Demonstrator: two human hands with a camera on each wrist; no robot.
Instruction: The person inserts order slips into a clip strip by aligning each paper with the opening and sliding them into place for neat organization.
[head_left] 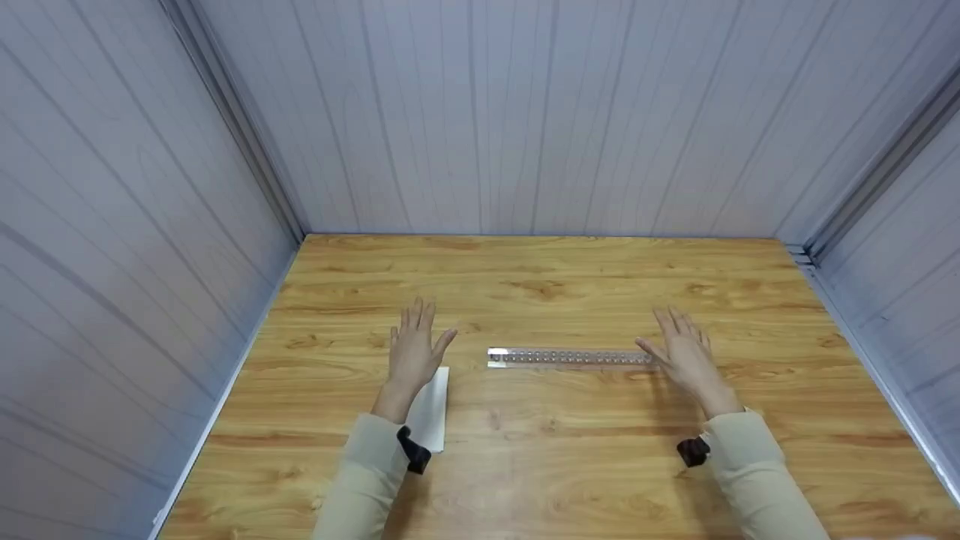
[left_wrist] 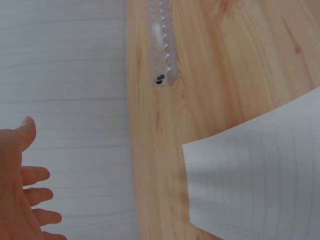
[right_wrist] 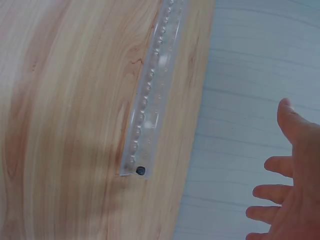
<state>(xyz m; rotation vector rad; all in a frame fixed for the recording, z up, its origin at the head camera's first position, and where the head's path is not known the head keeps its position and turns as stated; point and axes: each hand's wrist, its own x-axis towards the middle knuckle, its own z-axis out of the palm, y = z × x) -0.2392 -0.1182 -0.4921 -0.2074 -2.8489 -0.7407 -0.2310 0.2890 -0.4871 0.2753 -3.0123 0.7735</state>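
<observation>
A long clear plastic strip (head_left: 566,357) with rows of round bumps lies crosswise on the wooden table. Both wrist views show it too, with a small black mark near the end of the strip (left_wrist: 161,50) and of the strip (right_wrist: 145,107). My left hand (head_left: 411,356) is spread, palm down, left of the strip, holding nothing. Under that wrist is a white sheet of paper (head_left: 430,412), partly hidden; faint lines show on the paper (left_wrist: 245,175) in the left wrist view. My right hand (head_left: 688,364), fingers spread and holding nothing, is over the strip's right end, its thumb overlapping it.
The wood-grain table (head_left: 547,465) reaches back to a pale panelled wall (head_left: 510,120). Similar panels stand along the left wall (head_left: 112,262) and the right side. A dark wrist camera (head_left: 414,451) sits on the left cuff and another camera (head_left: 693,451) on the right.
</observation>
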